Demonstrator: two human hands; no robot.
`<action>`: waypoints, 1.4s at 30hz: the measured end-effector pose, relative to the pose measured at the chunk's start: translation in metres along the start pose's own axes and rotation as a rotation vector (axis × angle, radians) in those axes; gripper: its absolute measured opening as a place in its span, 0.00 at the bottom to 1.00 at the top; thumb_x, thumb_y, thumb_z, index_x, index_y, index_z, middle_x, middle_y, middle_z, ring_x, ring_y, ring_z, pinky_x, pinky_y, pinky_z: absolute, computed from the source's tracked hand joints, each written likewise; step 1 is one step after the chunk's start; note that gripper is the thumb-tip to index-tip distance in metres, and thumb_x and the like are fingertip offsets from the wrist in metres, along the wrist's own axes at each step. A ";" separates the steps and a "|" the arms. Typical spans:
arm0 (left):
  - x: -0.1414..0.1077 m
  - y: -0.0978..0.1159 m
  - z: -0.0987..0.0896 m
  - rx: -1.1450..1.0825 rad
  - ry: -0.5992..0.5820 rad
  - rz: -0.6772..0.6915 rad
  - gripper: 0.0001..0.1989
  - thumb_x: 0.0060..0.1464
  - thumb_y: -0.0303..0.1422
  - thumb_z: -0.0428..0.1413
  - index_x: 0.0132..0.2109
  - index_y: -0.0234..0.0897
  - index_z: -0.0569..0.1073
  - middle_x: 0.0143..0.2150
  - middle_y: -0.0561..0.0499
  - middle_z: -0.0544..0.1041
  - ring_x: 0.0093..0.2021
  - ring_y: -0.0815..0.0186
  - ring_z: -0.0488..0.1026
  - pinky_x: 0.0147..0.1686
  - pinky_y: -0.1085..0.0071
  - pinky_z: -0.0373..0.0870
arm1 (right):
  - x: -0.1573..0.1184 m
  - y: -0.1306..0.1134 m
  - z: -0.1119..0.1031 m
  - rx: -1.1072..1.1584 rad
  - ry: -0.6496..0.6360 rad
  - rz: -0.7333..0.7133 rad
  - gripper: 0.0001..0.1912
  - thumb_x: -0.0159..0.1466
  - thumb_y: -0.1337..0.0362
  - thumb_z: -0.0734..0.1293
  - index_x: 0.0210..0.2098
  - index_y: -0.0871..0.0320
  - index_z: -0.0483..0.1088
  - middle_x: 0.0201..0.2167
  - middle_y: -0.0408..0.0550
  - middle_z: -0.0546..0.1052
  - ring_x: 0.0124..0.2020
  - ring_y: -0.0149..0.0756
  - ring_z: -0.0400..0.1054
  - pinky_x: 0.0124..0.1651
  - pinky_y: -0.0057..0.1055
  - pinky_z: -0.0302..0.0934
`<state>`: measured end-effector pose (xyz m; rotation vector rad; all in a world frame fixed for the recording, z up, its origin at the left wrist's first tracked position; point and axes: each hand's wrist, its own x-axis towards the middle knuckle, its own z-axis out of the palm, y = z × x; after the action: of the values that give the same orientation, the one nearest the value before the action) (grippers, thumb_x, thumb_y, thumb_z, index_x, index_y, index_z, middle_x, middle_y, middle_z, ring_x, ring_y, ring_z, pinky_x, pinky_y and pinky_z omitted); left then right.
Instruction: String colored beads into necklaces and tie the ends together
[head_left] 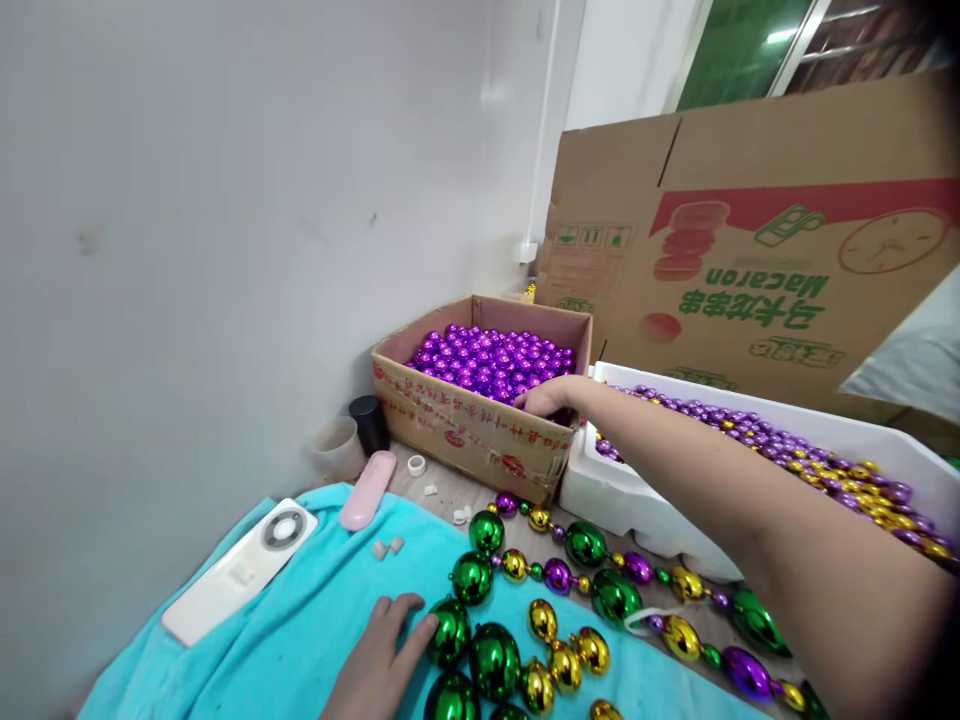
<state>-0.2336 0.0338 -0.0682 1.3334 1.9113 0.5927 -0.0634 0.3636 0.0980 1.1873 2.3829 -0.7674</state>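
Note:
My right hand (pixel 547 396) reaches over the near rim of a cardboard box (pixel 469 440) filled with shiny purple beads (pixel 491 358). Its fingertips are hidden among the beads and behind the rim. Low in the view, my left hand (pixel 386 645) rests on a turquoise cloth (pixel 315 610), fingers apart and thumb at the edge of a large green bead (pixel 448 632). Beside it lie more large green beads (pixel 495 660) and several gold beads (pixel 564 665). A strung garland (pixel 615 597) of green, gold and purple beads runs off to the right.
A white foam box (pixel 637 500) of purple and gold beads stands right of the cardboard box. Behind leans a large Macaron carton (pixel 720 250). A white phone (pixel 240 575), a pink case (pixel 367 490), a black cup (pixel 369 425) and a tape roll (pixel 416 465) lie left.

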 end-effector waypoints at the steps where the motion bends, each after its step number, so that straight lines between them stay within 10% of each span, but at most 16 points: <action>1: 0.000 -0.001 0.001 0.005 0.008 -0.001 0.28 0.55 0.52 0.41 0.52 0.37 0.67 0.49 0.45 0.68 0.52 0.59 0.65 0.55 0.65 0.58 | -0.003 0.000 -0.001 0.024 -0.010 -0.001 0.16 0.50 0.63 0.70 0.39 0.58 0.74 0.29 0.46 0.77 0.32 0.39 0.72 0.34 0.31 0.67; 9: -0.002 -0.001 0.004 0.028 0.048 0.011 0.27 0.55 0.52 0.41 0.52 0.38 0.67 0.48 0.45 0.69 0.50 0.59 0.67 0.53 0.65 0.60 | -0.013 -0.004 -0.003 0.202 -0.121 0.024 0.18 0.46 0.72 0.70 0.39 0.58 0.73 0.26 0.43 0.75 0.26 0.33 0.69 0.28 0.27 0.64; 18: 0.002 -0.001 0.002 0.014 0.079 0.038 0.26 0.55 0.51 0.41 0.47 0.38 0.70 0.44 0.45 0.71 0.47 0.58 0.69 0.53 0.60 0.61 | -0.092 -0.003 -0.030 0.644 0.229 -0.268 0.21 0.53 0.67 0.68 0.47 0.53 0.68 0.32 0.43 0.73 0.25 0.26 0.64 0.23 0.22 0.58; 25: 0.002 0.007 -0.003 0.128 0.077 0.033 0.29 0.55 0.50 0.39 0.49 0.34 0.71 0.45 0.42 0.71 0.50 0.55 0.66 0.54 0.59 0.60 | -0.202 -0.011 0.123 0.650 0.356 -0.308 0.23 0.48 0.63 0.73 0.44 0.54 0.71 0.34 0.43 0.73 0.31 0.30 0.66 0.33 0.26 0.63; 32: 0.004 0.008 -0.002 0.195 0.063 0.005 0.30 0.55 0.51 0.40 0.51 0.35 0.71 0.44 0.41 0.69 0.47 0.56 0.67 0.40 0.66 0.69 | -0.213 -0.012 0.321 0.624 0.669 0.099 0.21 0.55 0.59 0.67 0.48 0.56 0.67 0.39 0.47 0.74 0.37 0.38 0.69 0.43 0.37 0.64; 42: 0.001 0.009 -0.001 0.088 0.051 -0.036 0.30 0.55 0.53 0.42 0.53 0.34 0.69 0.49 0.39 0.66 0.41 0.59 0.68 0.23 0.74 0.66 | -0.180 -0.049 0.359 0.121 0.979 0.058 0.23 0.62 0.58 0.60 0.55 0.62 0.63 0.52 0.61 0.66 0.53 0.50 0.58 0.54 0.46 0.56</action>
<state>-0.2292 0.0381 -0.0611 1.3474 2.0190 0.5357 0.0300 0.0085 -0.0711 2.0094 3.0306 -0.3228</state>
